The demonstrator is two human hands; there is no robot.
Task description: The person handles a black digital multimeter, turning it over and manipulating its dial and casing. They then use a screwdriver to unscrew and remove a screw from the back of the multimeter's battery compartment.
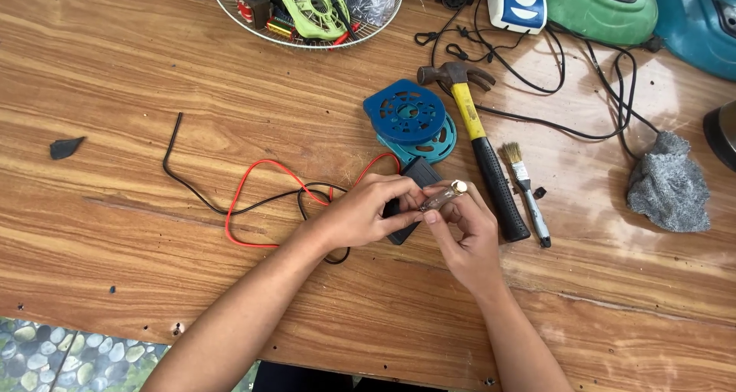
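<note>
Bench: wooden table [153,70], hammer [479,135] beyond my right hand [468,235].
Hands: right pinches clear-handled tester [443,196]; left hand [368,212] grips black part [410,196].
Progress: wires [253,200] attached, probing unfinished.

A yellow-handled hammer [479,139] lies on the wooden desk [153,62], a small paintbrush [527,193] just beside its black handle end. Two stacked blue plastic discs [410,120] sit left of the hammer head. A grey rag [668,183] lies far right; a wire basket [230,5] of parts sits at the far edge.
</note>
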